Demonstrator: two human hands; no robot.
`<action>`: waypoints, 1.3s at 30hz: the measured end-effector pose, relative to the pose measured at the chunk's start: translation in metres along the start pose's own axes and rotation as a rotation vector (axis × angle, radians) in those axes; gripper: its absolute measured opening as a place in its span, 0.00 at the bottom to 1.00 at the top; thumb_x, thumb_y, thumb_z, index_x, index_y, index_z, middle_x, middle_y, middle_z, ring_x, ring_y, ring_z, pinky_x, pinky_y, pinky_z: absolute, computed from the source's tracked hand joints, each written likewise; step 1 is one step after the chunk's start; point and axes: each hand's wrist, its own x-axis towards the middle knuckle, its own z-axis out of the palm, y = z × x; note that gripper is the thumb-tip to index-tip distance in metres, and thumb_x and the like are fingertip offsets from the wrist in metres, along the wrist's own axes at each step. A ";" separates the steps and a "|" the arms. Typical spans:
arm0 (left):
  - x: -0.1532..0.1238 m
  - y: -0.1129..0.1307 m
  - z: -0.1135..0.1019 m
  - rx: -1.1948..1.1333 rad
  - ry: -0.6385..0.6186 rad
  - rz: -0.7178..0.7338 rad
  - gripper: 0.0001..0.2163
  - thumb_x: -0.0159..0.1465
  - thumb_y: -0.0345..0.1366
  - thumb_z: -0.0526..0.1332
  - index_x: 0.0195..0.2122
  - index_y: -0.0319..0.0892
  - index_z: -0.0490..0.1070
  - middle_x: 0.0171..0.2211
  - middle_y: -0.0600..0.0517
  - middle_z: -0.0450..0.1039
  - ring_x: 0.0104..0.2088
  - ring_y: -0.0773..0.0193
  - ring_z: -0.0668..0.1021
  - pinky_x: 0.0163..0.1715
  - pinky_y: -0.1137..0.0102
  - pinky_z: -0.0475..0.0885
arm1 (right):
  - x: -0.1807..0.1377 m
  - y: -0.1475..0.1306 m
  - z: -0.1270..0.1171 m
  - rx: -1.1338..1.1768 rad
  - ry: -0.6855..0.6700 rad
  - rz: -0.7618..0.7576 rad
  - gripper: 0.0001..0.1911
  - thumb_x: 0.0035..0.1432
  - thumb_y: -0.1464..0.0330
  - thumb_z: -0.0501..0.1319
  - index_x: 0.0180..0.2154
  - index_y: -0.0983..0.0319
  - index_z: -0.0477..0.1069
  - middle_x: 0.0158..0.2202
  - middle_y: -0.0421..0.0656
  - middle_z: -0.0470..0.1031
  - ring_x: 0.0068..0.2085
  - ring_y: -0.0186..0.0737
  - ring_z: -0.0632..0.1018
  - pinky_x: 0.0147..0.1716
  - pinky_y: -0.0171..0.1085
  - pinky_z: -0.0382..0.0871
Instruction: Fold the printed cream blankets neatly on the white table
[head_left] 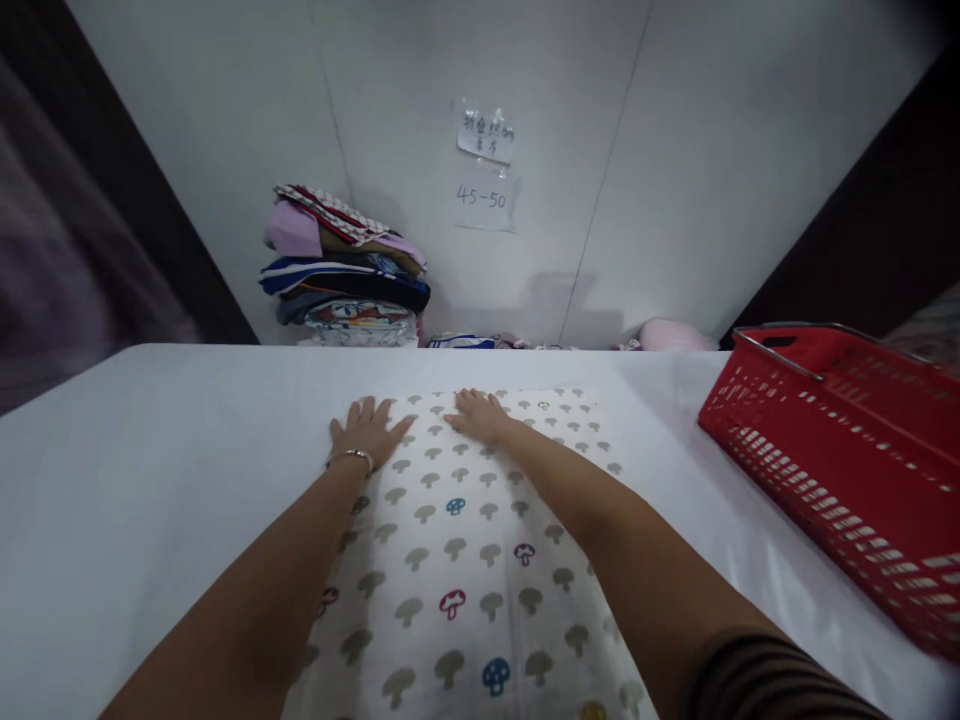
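A white cloth printed with grey and coloured mushrooms [454, 550] lies flat on the white table, stretching from the near edge of view toward the back. My left hand [367, 432], with a bracelet at the wrist, rests on the cloth's far left part, fingers spread. On the far middle part of the same cloth lies my right hand [478, 416], palm down, its thumb apart from the fingers. Neither hand grasps anything. My forearms cover parts of the cloth's left and right sides.
A red plastic basket [832, 440] with metal handles stands on the table [187, 480] at right. Behind the table, a stack of folded cloths [345, 265] rises at left, and a pink item [675, 335] sits at right. Paper signs [486, 198] hang on the wall.
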 end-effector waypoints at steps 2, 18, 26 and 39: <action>0.001 -0.001 0.000 -0.002 -0.002 0.003 0.37 0.57 0.62 0.39 0.63 0.48 0.49 0.66 0.47 0.39 0.64 0.45 0.45 0.56 0.41 0.45 | -0.010 0.008 -0.008 0.007 0.040 0.012 0.38 0.60 0.46 0.37 0.63 0.62 0.45 0.66 0.46 0.39 0.65 0.46 0.41 0.60 0.50 0.34; 0.004 0.001 -0.008 0.019 -0.071 -0.020 0.38 0.56 0.62 0.38 0.64 0.46 0.45 0.66 0.49 0.35 0.64 0.47 0.43 0.56 0.41 0.45 | -0.098 0.154 -0.029 -0.129 0.178 0.461 0.34 0.60 0.49 0.44 0.61 0.62 0.51 0.65 0.48 0.45 0.64 0.46 0.46 0.59 0.49 0.38; 0.003 0.003 -0.010 0.015 -0.061 -0.024 0.38 0.56 0.62 0.39 0.64 0.46 0.47 0.66 0.49 0.37 0.64 0.45 0.44 0.56 0.41 0.45 | -0.149 0.199 -0.045 0.091 0.610 0.713 0.20 0.60 0.65 0.47 0.49 0.64 0.69 0.52 0.48 0.68 0.53 0.44 0.67 0.50 0.37 0.59; 0.004 0.002 -0.009 0.017 -0.018 0.002 0.37 0.57 0.61 0.39 0.63 0.45 0.49 0.65 0.46 0.40 0.63 0.43 0.47 0.55 0.40 0.48 | -0.094 0.223 -0.066 0.243 0.454 0.807 0.13 0.52 0.62 0.59 0.35 0.63 0.75 0.33 0.46 0.77 0.30 0.40 0.76 0.29 0.33 0.65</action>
